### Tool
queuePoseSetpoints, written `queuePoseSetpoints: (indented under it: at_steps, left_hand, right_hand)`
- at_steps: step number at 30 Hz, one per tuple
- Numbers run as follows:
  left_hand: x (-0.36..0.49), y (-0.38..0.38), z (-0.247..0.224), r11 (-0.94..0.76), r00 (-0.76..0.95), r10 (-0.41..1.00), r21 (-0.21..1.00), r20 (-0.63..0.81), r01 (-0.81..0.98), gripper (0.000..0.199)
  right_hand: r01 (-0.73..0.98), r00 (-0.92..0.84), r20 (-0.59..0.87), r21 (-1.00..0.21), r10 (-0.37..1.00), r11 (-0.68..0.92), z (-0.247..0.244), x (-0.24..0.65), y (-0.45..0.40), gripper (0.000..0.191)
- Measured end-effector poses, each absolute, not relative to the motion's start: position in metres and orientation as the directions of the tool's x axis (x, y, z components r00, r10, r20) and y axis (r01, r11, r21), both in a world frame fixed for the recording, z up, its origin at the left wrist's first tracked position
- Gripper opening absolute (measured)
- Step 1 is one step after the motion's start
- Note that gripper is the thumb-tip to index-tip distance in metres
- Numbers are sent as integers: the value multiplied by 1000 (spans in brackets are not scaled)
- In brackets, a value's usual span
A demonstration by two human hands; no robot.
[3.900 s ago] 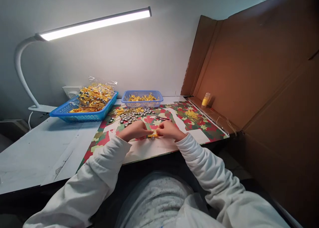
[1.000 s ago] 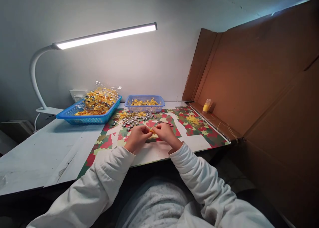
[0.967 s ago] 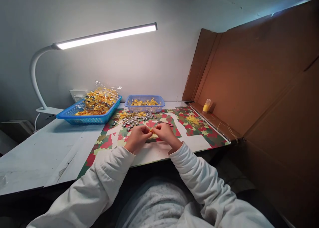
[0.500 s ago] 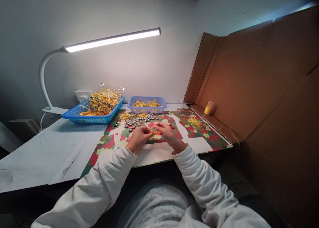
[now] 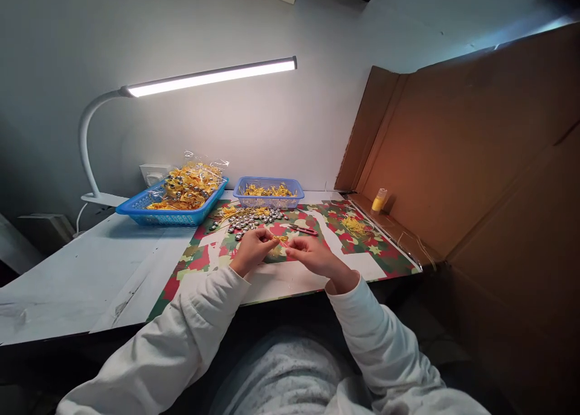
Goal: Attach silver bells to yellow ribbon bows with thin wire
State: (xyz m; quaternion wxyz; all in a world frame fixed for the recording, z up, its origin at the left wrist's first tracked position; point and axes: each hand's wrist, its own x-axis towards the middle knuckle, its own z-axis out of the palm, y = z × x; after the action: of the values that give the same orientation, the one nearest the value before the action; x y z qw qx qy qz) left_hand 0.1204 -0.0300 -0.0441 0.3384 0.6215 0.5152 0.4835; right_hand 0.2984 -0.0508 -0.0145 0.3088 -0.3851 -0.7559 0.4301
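My left hand [image 5: 252, 249] is closed in a pinch on a small yellow ribbon piece [image 5: 280, 238] over the middle of the table. Just to the right, my right hand [image 5: 312, 257] pinches a thin strand at that piece's near end; its exact make is too small to tell. Silver bells [image 5: 247, 220] lie loose beyond my left hand, beside several yellow ribbon pieces [image 5: 229, 212]. Past my right fingertips rests a pair of red-handled snips [image 5: 304, 229]. A tangle of thin yellow cords [image 5: 356, 226] lies farther right.
A blue basket [image 5: 158, 217] heaped with yellow ribbons and bells stands back left. Behind the bells is a smaller blue basket [image 5: 268, 201] of yellow pieces. A lit lamp [image 5: 212, 78] arches overhead. Cardboard [image 5: 453, 143] walls the right side, with a small yellow-filled bottle [image 5: 379, 200] beside it.
My right hand has moved slightly right and down, and the snips now show more fully beyond it. My left hand keeps its pinch in nearly the same place. The camera view has shifted a little.
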Motion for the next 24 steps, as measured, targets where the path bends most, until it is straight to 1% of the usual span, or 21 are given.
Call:
queuePoseSetpoints:
  at_steps: [3, 5, 7, 9, 11, 13, 16, 18, 19, 21, 24]
  left_hand:
    - [120, -30, -45, -220, 26, 975, 928, 222, 302, 24]
    - [120, -31, -46, -241, 36, 970, 919, 242, 311, 24]
    - [120, -31, -46, -279, 49, 959, 899, 279, 338, 25]
    - [120, -31, -46, -343, 69, 936, 854, 345, 392, 24]
    - [120, -32, -46, -440, 96, 888, 766, 450, 468, 21]
    - [120, -33, -45, -541, 125, 809, 645, 574, 540, 18]
    - [120, -34, -45, -649, 182, 668, 446, 721, 616, 18]
    - [120, -35, -45, -684, 217, 579, 324, 786, 654, 16]
    - [121, -35, -46, -693, 233, 538, 266, 810, 670, 15]
    - [121, -37, -46, -702, 264, 460, 165, 848, 693, 15]
    - [122, -38, -47, -720, 297, 347, 50, 889, 692, 16]
  right_hand:
    - [303, -557, 176, -867, 812, 395, -16, 300, -59, 26]
    - [264, -532, 209, -880, 820, 396, -14, 302, -59, 27]
    - [201, -433, 237, -915, 870, 350, -14, 304, -56, 29]
    - [94, -297, 250, -953, 922, 288, -15, 305, -53, 31]
    - [-26, -225, 224, -974, 948, 224, -19, 303, -53, 32]
    - [-79, -296, 166, -986, 940, 150, -25, 301, -56, 34]
    - [2, -486, 55, -998, 872, 64, -35, 295, -64, 37]
    - [25, -533, 15, -999, 846, 33, -40, 293, -67, 38]
    - [3, -534, 18, -1000, 845, 23, -42, 292, -68, 39]
    - [-92, -509, 70, -995, 858, 27, -45, 291, -70, 38]
    - [-314, -383, 199, -946, 902, 75, -46, 290, -72, 32]
